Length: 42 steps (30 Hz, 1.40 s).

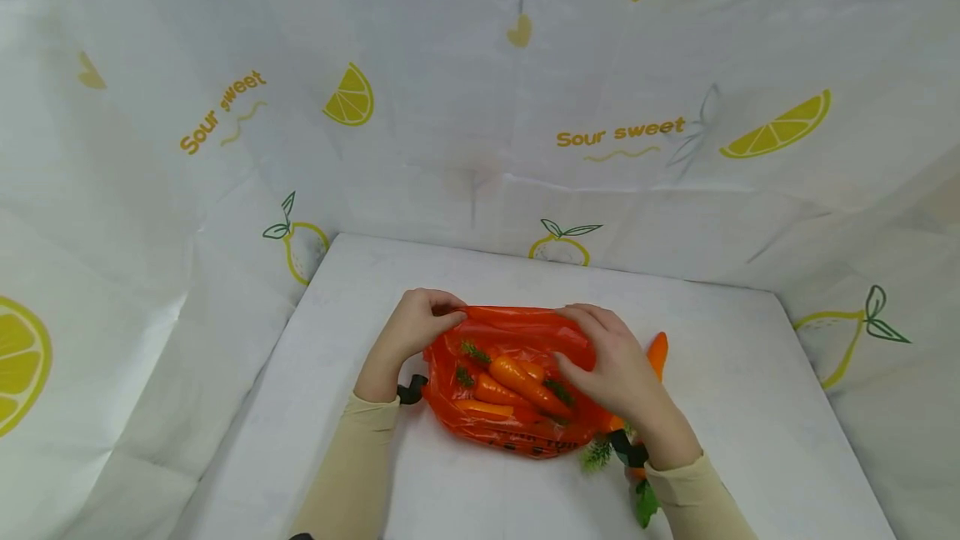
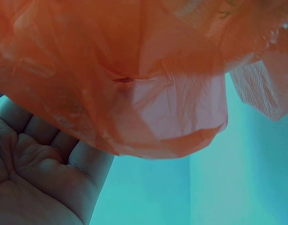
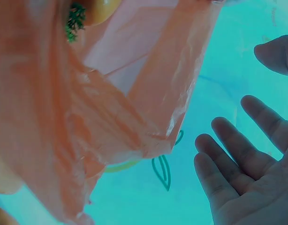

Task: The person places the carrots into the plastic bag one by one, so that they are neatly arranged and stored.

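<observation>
A red plastic bag (image 1: 465, 432) lies on the white table with its mouth spread open. Inside it are several orange carrots (image 1: 525, 386) with green tops. At the bag's upper left edge, my left hand (image 1: 408, 327) pinches the rim between thumb and fingers; in the left wrist view, the bag (image 2: 148, 108) covers its fingertips. My right hand (image 1: 618, 361) hovers over the bag's right side, thumb and fingers spread. The right wrist view shows that hand (image 3: 256, 173) apart from the plastic, holding nothing.
Beside the bag on the right, partly behind my right arm, lies another carrot (image 1: 657, 352). Feathery greens (image 1: 596, 455) and a green leaf (image 1: 645, 505) stick out near my right wrist. A white lemon-print sheet (image 1: 465, 140) hangs behind the table (image 1: 510, 261).
</observation>
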Available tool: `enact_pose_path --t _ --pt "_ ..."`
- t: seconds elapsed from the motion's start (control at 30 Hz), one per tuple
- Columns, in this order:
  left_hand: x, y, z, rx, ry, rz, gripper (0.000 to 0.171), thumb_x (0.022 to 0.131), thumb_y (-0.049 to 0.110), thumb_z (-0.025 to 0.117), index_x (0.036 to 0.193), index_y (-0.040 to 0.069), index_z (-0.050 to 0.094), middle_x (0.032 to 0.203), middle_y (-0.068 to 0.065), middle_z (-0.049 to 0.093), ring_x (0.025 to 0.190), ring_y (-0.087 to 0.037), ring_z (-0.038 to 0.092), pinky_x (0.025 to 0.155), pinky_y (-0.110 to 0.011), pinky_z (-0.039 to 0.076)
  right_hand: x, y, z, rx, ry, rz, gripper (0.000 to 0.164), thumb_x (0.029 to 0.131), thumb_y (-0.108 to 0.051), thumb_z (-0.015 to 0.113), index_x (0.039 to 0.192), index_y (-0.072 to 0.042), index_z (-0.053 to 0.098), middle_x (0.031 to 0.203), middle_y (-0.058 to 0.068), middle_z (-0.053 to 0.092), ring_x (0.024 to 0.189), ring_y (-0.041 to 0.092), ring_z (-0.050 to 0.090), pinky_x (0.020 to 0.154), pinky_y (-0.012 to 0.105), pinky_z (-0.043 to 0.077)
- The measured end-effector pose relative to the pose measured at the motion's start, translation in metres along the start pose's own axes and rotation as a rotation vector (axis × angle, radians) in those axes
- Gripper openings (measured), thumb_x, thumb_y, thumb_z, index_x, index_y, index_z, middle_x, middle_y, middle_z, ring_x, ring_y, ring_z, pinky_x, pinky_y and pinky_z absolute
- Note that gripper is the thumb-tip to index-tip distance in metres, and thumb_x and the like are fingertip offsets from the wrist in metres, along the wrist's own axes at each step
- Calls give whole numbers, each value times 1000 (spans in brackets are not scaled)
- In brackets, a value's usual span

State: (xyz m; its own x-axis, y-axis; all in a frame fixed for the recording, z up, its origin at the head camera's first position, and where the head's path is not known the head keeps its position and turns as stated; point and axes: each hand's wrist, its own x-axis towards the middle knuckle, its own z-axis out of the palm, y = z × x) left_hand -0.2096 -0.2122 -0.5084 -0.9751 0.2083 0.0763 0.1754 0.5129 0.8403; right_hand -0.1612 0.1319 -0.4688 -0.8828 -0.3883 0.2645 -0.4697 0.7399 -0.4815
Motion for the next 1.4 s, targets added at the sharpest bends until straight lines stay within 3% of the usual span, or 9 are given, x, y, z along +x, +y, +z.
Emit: enact_pose_path --t 0.3,0.63,1.17,1.4 --pt "0 0 0 -6 -2 -7 13 104 22 80 113 18 88 108 2 83 96 -16 74 90 -41 65 -5 12 -7 -14 19 21 58 97 -29 86 150 -17 66 156 9 62 145 38 55 113 70 53" --pt "1 -1 0 -14 -15 -6 13 105 23 80 115 19 88 111 2 83 98 -16 74 91 -41 65 -16 26 -14 -8 18 101 60 98 -28 85 153 -17 64 159 14 59 146 41 54 109 73 54" --pt "1 0 0 -6 -14 -17 14 105 24 80 115 19 88 112 1 83 100 -18 75 93 -44 65 -31 46 -20 -14 44 172 58 99 -28 83 153 -16 63 158 17 60 145 45 53 113 77 48" --pt "2 -1 -1 -5 -16 -13 14 105 24 80 115 18 88 111 1 83 98 -17 74 91 -42 65 -45 59 -30 -25 46 241 60 99 -29 83 154 -15 62 161 21 57 146 49 50 112 81 45"
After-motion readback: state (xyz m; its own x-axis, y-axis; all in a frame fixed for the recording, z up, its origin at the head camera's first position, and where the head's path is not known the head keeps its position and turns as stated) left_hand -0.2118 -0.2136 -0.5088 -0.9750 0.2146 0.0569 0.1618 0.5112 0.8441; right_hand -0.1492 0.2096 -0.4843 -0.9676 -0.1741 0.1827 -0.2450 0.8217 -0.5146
